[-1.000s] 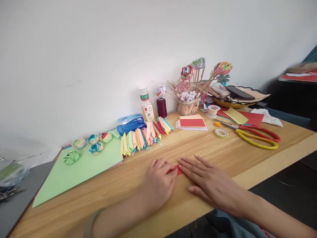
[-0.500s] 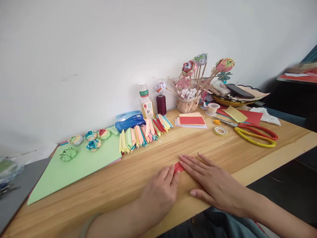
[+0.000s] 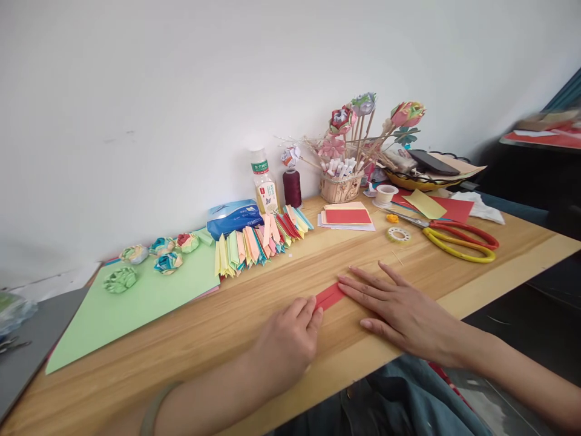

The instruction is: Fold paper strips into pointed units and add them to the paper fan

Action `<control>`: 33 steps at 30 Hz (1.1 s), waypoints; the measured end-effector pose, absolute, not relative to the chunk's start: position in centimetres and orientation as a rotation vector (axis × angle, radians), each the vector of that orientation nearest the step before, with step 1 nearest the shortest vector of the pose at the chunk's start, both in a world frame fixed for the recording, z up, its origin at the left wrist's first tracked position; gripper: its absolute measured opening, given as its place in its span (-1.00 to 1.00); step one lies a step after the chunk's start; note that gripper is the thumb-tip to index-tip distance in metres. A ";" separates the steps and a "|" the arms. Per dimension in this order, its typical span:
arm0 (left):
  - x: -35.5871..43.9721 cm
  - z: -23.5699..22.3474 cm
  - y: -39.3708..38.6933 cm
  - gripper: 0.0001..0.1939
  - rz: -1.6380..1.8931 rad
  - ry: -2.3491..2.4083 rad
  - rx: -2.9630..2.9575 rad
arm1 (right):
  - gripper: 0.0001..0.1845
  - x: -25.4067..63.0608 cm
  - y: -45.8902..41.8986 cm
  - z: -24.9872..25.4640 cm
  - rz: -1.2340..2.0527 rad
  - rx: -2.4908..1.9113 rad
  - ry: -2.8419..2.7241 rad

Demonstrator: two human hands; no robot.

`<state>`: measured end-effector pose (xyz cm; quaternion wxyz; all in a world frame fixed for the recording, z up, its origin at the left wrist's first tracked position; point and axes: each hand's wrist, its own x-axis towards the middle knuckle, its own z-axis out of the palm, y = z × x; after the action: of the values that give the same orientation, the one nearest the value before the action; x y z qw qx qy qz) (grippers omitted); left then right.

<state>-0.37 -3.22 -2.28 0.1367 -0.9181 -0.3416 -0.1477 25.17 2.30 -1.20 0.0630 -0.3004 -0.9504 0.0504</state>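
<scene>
A narrow folded strip of red paper (image 3: 329,296) lies on the wooden table near its front edge, with a crease line along its length. My left hand (image 3: 293,336) pinches the strip's left end between thumb and fingers. Flat on the table, my right hand (image 3: 390,306) has its fingers spread, and its fingertips touch the strip's right end. Behind the hands stands a row of folded paper pieces (image 3: 258,242) in several colours. A small stack of paper rectangles (image 3: 347,216), red on top, lies farther back.
At right lie scissors (image 3: 458,239) with red and yellow handles, a tape roll (image 3: 399,235) and a white spool (image 3: 385,195). A basket (image 3: 340,188) holds paper flowers. A bottle (image 3: 265,181), thread cone (image 3: 292,188) and blue packet (image 3: 233,218) stand by the wall. Green paper (image 3: 136,315) carries folded flowers.
My right hand has slid right along the red strip, uncovering more of it. My left hand still pinches the left end. The whole view has shifted slightly.
</scene>
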 end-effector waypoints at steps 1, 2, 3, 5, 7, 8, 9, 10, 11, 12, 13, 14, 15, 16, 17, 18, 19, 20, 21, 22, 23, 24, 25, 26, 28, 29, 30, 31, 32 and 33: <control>-0.4 -2.2 -3.1 -0.61 -0.440 -0.994 -2.674 | -0.35 25.4 2.4 -1.2 0.154 -0.917 -2.868; -0.4 -2.2 -3.0 -0.61 -0.454 -0.998 -2.687 | -0.35 25.6 2.5 -1.1 0.156 -0.922 -2.866; -0.4 -2.2 -2.9 -0.62 -0.465 -1.005 -2.698 | -0.36 25.8 2.6 -1.0 0.161 -0.919 -2.871; -0.4 -2.3 -2.8 -0.64 -0.494 -1.013 -2.708 | -0.36 26.0 2.7 -0.9 0.172 -0.896 -2.882; -0.3 -2.4 -2.6 -0.66 -0.537 -1.001 -2.698 | -0.40 25.9 2.8 -0.8 0.138 -0.875 -2.837; -0.3 -2.4 -2.5 -0.68 -0.558 -0.983 -2.686 | -0.43 25.7 2.8 -0.8 0.101 -0.865 -2.791; -0.2 -2.4 -2.5 -0.69 -0.574 -0.963 -2.675 | -0.47 25.4 2.8 -0.7 0.063 -0.852 -2.742; -0.2 -2.3 -2.5 -0.70 -0.581 -0.949 -2.666 | -0.52 25.1 2.8 -0.6 0.030 -0.832 -2.701; -0.2 -2.2 -2.5 -0.71 -0.584 -0.947 -2.660 | -0.56 24.6 2.8 -0.5 0.009 -0.802 -2.680; -0.1 -2.0 -2.5 -0.72 -0.587 -0.958 -2.659 | -0.61 24.1 2.8 -0.4 0.003 -0.757 -2.687; -0.1 -1.8 -2.4 -0.73 -0.598 -0.981 -2.663 | -0.65 23.6 2.9 -0.2 0.006 -0.707 -2.713; 0.0 -1.6 -2.4 -0.73 -0.620 -1.018 -2.670 | -0.67 23.1 3.1 -0.1 0.012 -0.656 -2.748; 0.0 -1.5 -2.4 -0.73 -0.652 -1.062 -2.681 | -0.68 22.6 3.3 0.1 0.016 -0.606 -2.786; 0.1 -1.3 -2.4 -0.74 -0.692 -1.104 -2.694 | -0.68 22.3 3.5 0.2 0.012 -0.563 -2.818; 0.1 -1.2 -2.3 -0.75 -0.738 -1.139 -2.707 | -0.68 22.0 3.7 0.4 0.004 -0.529 -2.844; 0.2 -1.1 -2.2 -0.76 -0.777 -1.167 -2.721 | -0.66 21.8 3.9 0.5 -0.008 -0.505 -2.862; 0.2 -1.1 -2.1 -0.77 -0.806 -1.184 -2.729 | -0.64 21.7 4.1 0.5 -0.017 -0.491 -2.872; 0.3 -1.1 -1.9 -0.78 -0.821 -1.192 -2.731 | -0.62 21.7 4.3 0.6 -0.019 -0.481 -2.879; 0.3 -1.1 -1.8 -0.79 -0.824 -1.199 -2.722 | -0.61 21.7 4.4 0.6 -0.010 -0.475 -2.882; 0.4 -1.1 -1.7 -0.79 -0.815 -1.211 -2.709 | -0.60 21.7 4.5 0.6 0.010 -0.477 -2.881; 0.5 -1.1 -1.6 -0.80 -0.801 -1.233 -2.698 | -0.60 21.7 4.6 0.5 0.038 -0.483 -2.878; 0.6 -1.0 -1.5 -0.81 -0.796 -1.271 -2.693 | -0.61 21.6 4.7 0.5 0.066 -0.498 -2.871; 0.6 -1.0 -1.5 -0.82 -0.804 -1.328 -2.700 | -0.61 21.6 4.8 0.4 0.094 -0.517 -2.863; 0.7 -0.9 -1.4 -0.84 -0.824 -1.406 -2.717 | -0.62 21.5 5.0 0.3 0.119 -0.543 -2.855; 0.8 -0.6 -1.3 -0.89 -0.891 -1.606 -2.747 | -0.64 21.3 5.2 0.1 0.170 -0.613 -2.828; 0.9 -0.5 -1.3 -0.90 -0.930 -1.716 -2.747 | -0.66 21.2 5.3 0.0 0.195 -0.653 -2.811; 0.9 -0.5 -1.2 -0.89 -0.962 -1.814 -2.739 | -0.68 21.1 5.5 0.0 0.222 -0.693 -2.794; 0.9 -0.4 -1.2 -0.86 -0.983 -1.891 -2.724 | -0.71 21.0 5.6 -0.1 0.251 -0.728 -2.780; 1.0 -0.4 -1.1 -0.84 -0.996 -1.946 -2.709 | -0.74 20.9 5.7 -0.1 0.280 -0.756 -2.769; 1.0 -0.4 -1.0 -0.83 -1.001 -1.980 -2.698 | -0.78 20.8 5.9 -0.1 0.311 -0.774 -2.764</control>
<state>1.00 -1.02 -0.36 -0.1749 -0.7606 -0.5580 -0.2820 20.81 5.87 -0.05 0.1268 -0.2660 -0.9496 0.1068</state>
